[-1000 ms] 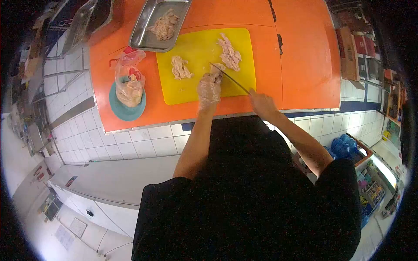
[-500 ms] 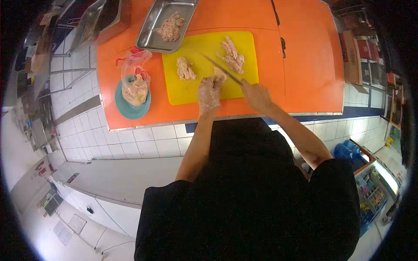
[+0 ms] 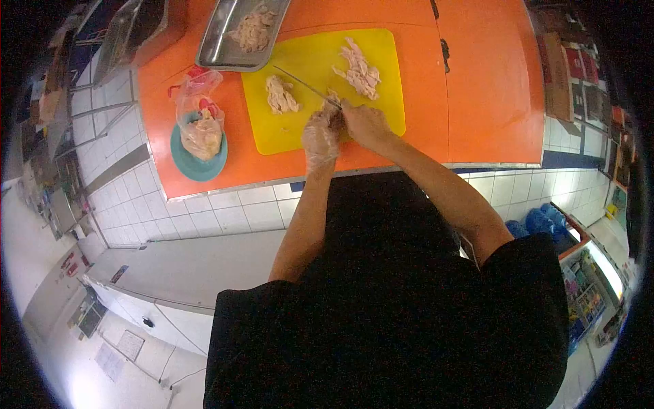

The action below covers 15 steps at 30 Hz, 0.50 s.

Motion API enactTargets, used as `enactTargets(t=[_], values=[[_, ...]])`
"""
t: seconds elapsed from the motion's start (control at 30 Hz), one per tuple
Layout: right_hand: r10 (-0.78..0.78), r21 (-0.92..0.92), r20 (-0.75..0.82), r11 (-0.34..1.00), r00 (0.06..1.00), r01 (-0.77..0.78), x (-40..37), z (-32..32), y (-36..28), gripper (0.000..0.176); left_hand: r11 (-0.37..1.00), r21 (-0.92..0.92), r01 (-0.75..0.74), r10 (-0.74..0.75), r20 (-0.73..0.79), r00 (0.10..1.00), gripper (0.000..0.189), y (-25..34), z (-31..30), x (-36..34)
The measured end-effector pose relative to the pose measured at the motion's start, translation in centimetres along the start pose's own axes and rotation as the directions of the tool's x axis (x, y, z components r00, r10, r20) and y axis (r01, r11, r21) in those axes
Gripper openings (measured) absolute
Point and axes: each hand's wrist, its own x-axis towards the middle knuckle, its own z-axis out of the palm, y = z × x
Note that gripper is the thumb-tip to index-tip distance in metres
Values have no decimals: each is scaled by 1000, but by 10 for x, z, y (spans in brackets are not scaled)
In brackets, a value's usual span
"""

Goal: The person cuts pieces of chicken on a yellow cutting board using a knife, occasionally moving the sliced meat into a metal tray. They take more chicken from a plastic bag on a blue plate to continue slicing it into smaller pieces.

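Note:
My right hand point(image 3: 365, 123) grips a long knife point(image 3: 308, 86) by its handle, the blade pointing up and to the left over the yellow cutting board point(image 3: 272, 142). Beside it, my left hand point(image 3: 321, 138), in a clear plastic glove, has its fingers closed on a piece of chicken meat point(image 3: 331, 99) under the blade. The fingers partly hide this piece. One pile of shredded chicken point(image 3: 281, 95) lies on the left of the board. Another pile of chicken strips point(image 3: 360, 70) lies at the upper right.
A metal tray point(image 3: 213, 51) holding shredded meat touches the board's upper left corner. A teal plate point(image 3: 179, 162) with a plastic bag of chicken point(image 3: 202, 140) stands left on the orange table point(image 3: 490, 102). The table's near edge runs before my body.
My right hand has moved left with the knife, close against my left hand. The blade now crosses the piece of chicken nearer its handle end. The view has shifted slightly.

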Motion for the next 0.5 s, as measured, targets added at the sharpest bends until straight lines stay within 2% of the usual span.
enactTargets(t=[0.03, 0.07, 0.13, 0.17, 0.23, 0.27, 0.3, 0.33, 0.4, 0.47, 0.5], values=[[47, 13, 75, 999, 996, -48, -11, -5, 4, 26, 918, 380, -112, 119, 5, 993, 28, 24, 1, -4], [90, 22, 149, 995, 985, -94, -24, -10, 9, 27, 686, 700, -201, 228, 56, 972, 26, 39, 1, -8], [119, -36, 259, 993, 958, -114, -69, -10, 36, 26, 664, 736, -136, 179, 20, 984, 26, 46, 2, -10], [109, -102, 278, 991, 954, -83, -94, -13, 50, 32, 637, 768, -74, 136, -18, 991, 25, 48, 3, -8], [96, -172, 304, 984, 948, -44, -131, -25, 65, 39, 681, 730, -61, 136, -45, 990, 25, 38, 1, -7], [158, -202, 357, 975, 921, -89, -143, -31, 68, 38, 715, 697, -51, 136, -66, 989, 24, 34, -1, -7], [219, -232, 404, 964, 888, -132, -145, -36, 68, 38, 716, 696, -48, 137, -72, 988, 24, 37, -1, -7], [215, -233, 404, 964, 889, -128, -141, -35, 66, 38, 716, 696, -48, 132, -67, 989, 24, 39, 0, -8], [210, -157, 368, 974, 906, -161, -125, -30, 60, 29, 715, 697, -52, 126, -55, 991, 25, 40, 1, -11], [141, -60, 277, 990, 950, -130, -96, -4, 55, 28, 681, 717, -148, 210, 3, 978, 23, 35, 0, -10], [157, -35, 273, 987, 949, -154, -73, -3, 40, 29, 676, 721, -154, 216, 6, 976, 23, 38, -2, -11]])
